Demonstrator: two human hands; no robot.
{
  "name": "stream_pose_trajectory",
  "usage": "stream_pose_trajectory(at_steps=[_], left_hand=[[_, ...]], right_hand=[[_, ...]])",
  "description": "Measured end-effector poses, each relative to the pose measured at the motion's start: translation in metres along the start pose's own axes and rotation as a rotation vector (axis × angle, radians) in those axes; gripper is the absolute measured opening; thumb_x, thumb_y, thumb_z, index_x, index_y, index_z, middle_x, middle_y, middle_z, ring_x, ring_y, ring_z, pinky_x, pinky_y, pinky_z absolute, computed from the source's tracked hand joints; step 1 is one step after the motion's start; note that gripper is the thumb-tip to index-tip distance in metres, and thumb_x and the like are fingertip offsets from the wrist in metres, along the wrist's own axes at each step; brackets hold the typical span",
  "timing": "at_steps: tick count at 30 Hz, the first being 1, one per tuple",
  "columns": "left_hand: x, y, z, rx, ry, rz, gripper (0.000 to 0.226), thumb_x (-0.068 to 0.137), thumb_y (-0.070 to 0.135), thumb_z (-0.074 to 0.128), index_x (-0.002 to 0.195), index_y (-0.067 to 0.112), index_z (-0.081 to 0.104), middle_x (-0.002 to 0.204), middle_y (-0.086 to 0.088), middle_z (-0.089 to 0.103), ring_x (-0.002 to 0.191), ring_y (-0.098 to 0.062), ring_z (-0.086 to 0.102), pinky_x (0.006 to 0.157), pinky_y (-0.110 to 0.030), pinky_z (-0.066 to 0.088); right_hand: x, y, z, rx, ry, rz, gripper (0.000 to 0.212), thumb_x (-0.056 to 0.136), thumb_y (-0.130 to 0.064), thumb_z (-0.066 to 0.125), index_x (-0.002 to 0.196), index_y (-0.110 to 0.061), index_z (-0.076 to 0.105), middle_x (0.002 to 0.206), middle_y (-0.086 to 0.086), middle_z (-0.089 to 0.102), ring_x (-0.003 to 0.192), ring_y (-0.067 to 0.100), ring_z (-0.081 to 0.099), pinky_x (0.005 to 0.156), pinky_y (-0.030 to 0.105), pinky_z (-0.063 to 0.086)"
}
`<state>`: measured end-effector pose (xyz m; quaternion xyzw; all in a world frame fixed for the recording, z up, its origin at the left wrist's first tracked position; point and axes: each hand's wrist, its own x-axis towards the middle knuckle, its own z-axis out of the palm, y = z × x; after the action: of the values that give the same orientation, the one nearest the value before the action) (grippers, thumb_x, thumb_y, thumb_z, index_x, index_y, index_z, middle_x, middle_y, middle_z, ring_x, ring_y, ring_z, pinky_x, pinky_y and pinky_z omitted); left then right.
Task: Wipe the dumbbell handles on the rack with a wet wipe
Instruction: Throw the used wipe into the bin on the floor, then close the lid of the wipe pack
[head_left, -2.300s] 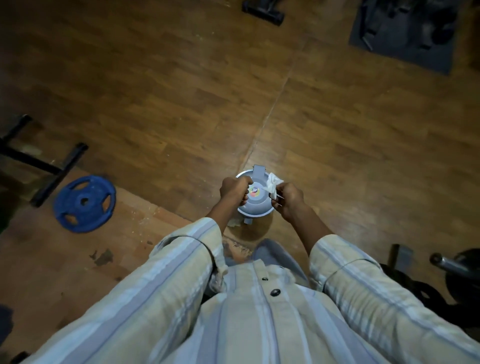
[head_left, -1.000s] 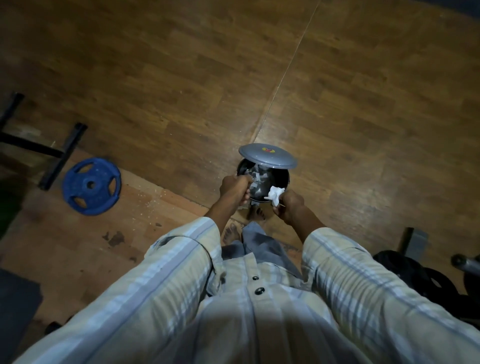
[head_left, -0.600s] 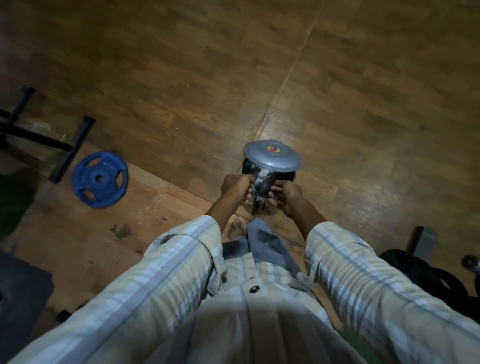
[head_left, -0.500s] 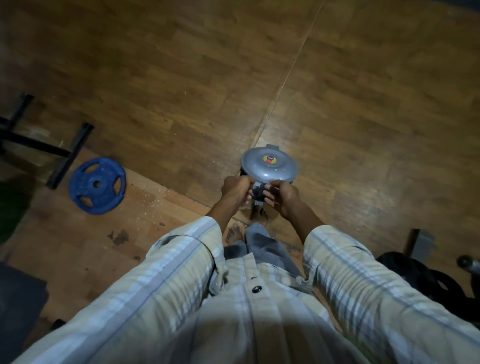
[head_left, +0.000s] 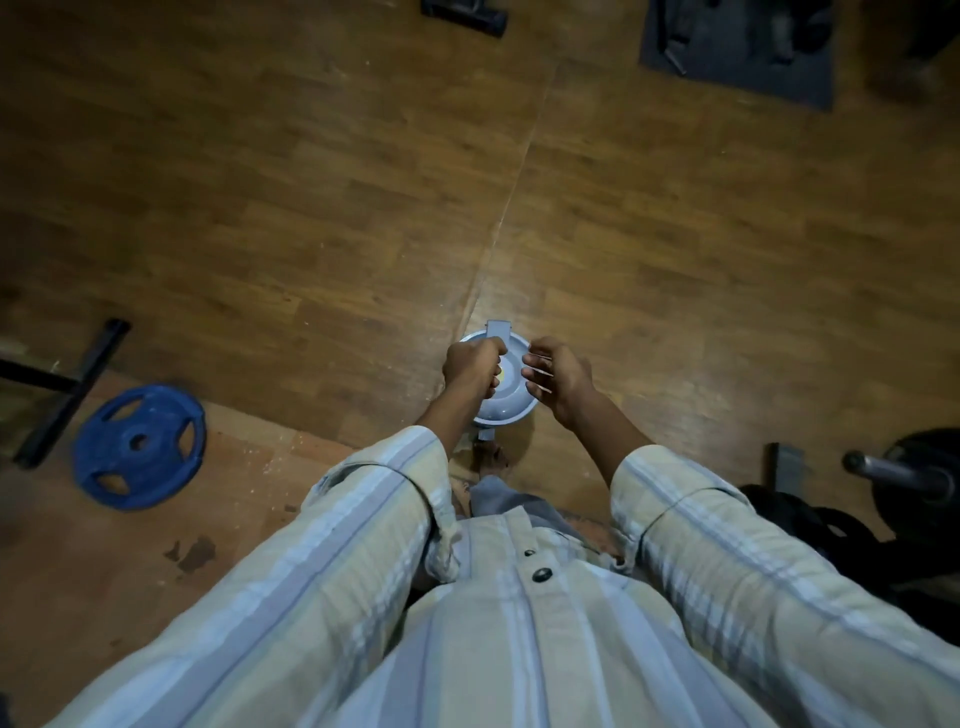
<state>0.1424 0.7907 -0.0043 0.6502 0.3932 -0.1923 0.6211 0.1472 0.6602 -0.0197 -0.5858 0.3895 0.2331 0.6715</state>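
Bin (head_left: 511, 402) lid down; left hand (head_left: 471, 366) fingers curled, right hand (head_left: 558, 379) loosely curled, empty

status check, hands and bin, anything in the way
Left hand curled, empty. Right hand loosely curled, empty. Bin lid down, no wipe in sight. Blue plate off left, nothing blocking.

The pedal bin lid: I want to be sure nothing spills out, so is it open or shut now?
Shut. The grey lid lies flat over the pedal bin, hiding its inside. The left hand and right hand hover above it.
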Motion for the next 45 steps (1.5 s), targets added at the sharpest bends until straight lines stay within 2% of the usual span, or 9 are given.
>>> stream_pose_trajectory(at_steps=[4,8,16,21,25,29,33,38,45], left_hand=[[-0.016,-0.007,0.021,0.078,-0.100,0.068,0.022,0.083,0.016,0.065,0.067,0.009,0.053,0.062,-0.009,0.050,0.048,-0.022,0.040,0.046,-0.026,0.033],[-0.039,-0.007,0.054,0.152,-0.225,0.103,0.025,0.082,0.016,0.064,0.061,0.011,0.051,0.051,-0.003,0.046,0.042,-0.020,0.036,0.046,-0.025,0.032],[-0.100,-0.024,0.143,0.339,-0.396,0.187,0.014,0.075,0.020,0.066,0.065,0.011,0.063,0.055,-0.004,0.056,0.041,-0.020,0.044,0.050,-0.027,0.037],[-0.144,-0.051,0.201,0.436,-0.469,0.222,0.019,0.079,0.019,0.069,0.063,0.009,0.063,0.054,-0.004,0.054,0.039,-0.019,0.041,0.049,-0.027,0.036],[-0.182,-0.079,0.240,0.476,-0.510,0.248,0.018,0.079,0.019,0.069,0.065,0.010,0.062,0.052,-0.002,0.052,0.039,-0.019,0.041,0.049,-0.027,0.036],[-0.239,-0.119,0.283,0.529,-0.584,0.280,0.019,0.081,0.019,0.068,0.065,0.011,0.061,0.053,-0.003,0.051,0.045,-0.021,0.043,0.051,-0.031,0.035],[-0.288,-0.155,0.323,0.571,-0.635,0.315,0.020,0.084,0.019,0.066,0.066,0.012,0.058,0.050,-0.002,0.051,0.049,-0.022,0.046,0.053,-0.033,0.037],[-0.341,-0.189,0.375,0.617,-0.704,0.335,0.024,0.085,0.020,0.067,0.063,0.014,0.059,0.052,-0.003,0.054,0.051,-0.023,0.050,0.057,-0.034,0.040],[-0.362,-0.211,0.442,0.680,-0.709,0.344,0.016,0.081,0.026,0.068,0.071,0.015,0.063,0.058,-0.002,0.059,0.059,-0.022,0.058,0.061,-0.032,0.046]], right_hand=[[-0.019,0.005,-0.032,0.078,0.070,-0.054,0.017,0.081,-0.026,0.071,0.092,-0.013,0.073,0.082,0.001,0.074,0.068,0.018,0.067,0.067,0.029,0.053],[-0.038,0.009,-0.078,0.188,0.163,-0.086,0.011,0.084,-0.024,0.070,0.089,-0.014,0.072,0.079,0.000,0.073,0.067,0.016,0.066,0.062,0.026,0.052],[-0.080,0.028,-0.186,0.419,0.343,-0.155,0.007,0.085,-0.017,0.067,0.085,-0.011,0.069,0.076,0.006,0.066,0.054,0.017,0.056,0.057,0.028,0.046],[-0.106,0.051,-0.260,0.507,0.422,-0.203,0.015,0.087,-0.022,0.069,0.095,-0.010,0.072,0.082,0.004,0.072,0.060,0.016,0.065,0.059,0.028,0.050],[-0.126,0.074,-0.313,0.535,0.460,-0.219,0.015,0.088,-0.027,0.068,0.094,-0.013,0.072,0.083,0.001,0.073,0.069,0.016,0.069,0.059,0.025,0.052],[-0.159,0.106,-0.383,0.619,0.509,-0.230,0.013,0.087,-0.025,0.068,0.088,-0.012,0.069,0.079,0.003,0.070,0.062,0.015,0.065,0.051,0.023,0.048],[-0.190,0.132,-0.444,0.689,0.552,-0.249,0.012,0.089,-0.019,0.068,0.081,-0.011,0.066,0.070,0.004,0.066,0.056,0.015,0.061,0.053,0.026,0.045],[-0.213,0.152,-0.515,0.726,0.594,-0.276,0.014,0.090,-0.023,0.068,0.081,-0.012,0.068,0.069,0.001,0.069,0.056,0.013,0.063,0.056,0.026,0.047],[-0.211,0.150,-0.582,0.773,0.611,-0.306,0.008,0.091,-0.017,0.066,0.086,-0.012,0.067,0.071,0.001,0.068,0.059,0.014,0.062,0.056,0.026,0.047]])
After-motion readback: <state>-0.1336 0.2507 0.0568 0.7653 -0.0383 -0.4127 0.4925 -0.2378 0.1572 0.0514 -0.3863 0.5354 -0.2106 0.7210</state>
